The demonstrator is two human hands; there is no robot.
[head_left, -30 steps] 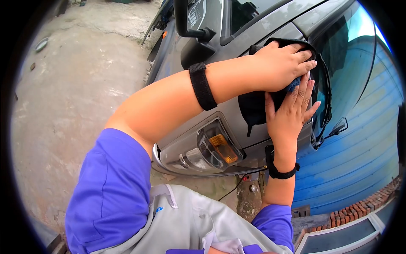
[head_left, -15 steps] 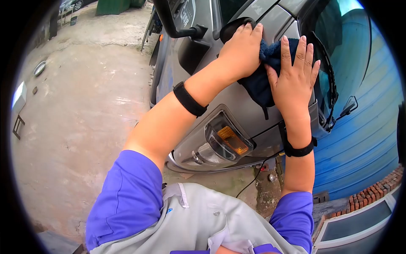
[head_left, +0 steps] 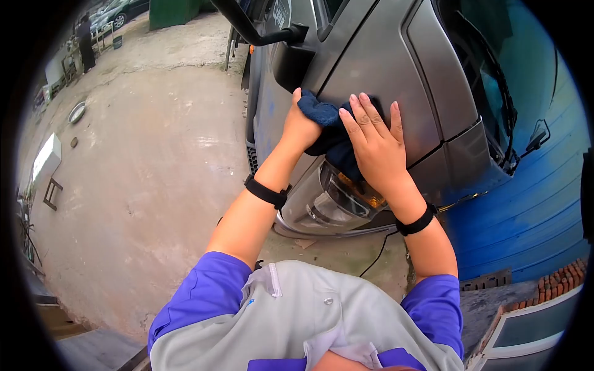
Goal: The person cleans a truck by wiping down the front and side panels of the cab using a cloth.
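A dark blue cloth (head_left: pixel 318 111) lies bunched against the grey front corner of a vehicle (head_left: pixel 390 68), just above its headlight (head_left: pixel 346 195). My left hand (head_left: pixel 301 128) grips the left end of the cloth; its fingers are partly hidden behind the fabric. On the right part of the cloth rests my right hand (head_left: pixel 378 148), palm down with fingers stretched out. Part of the cloth hangs below this hand over the headlight's upper edge. Both wrists wear black bands.
A black mirror arm (head_left: pixel 247 28) juts out at the upper left of the vehicle. Blue corrugated sheeting (head_left: pixel 513 216) stands close on the right, with stacked bricks (head_left: pixel 560 281) below. On the concrete ground (head_left: pixel 154 173) lie a metal basin (head_left: pixel 77 112) and a small frame (head_left: pixel 53 193).
Both hands and the cloth have moved down the vehicle toward the headlight. My left hand has gone from lying over the panel to gripping the cloth's end. The view has shifted slightly.
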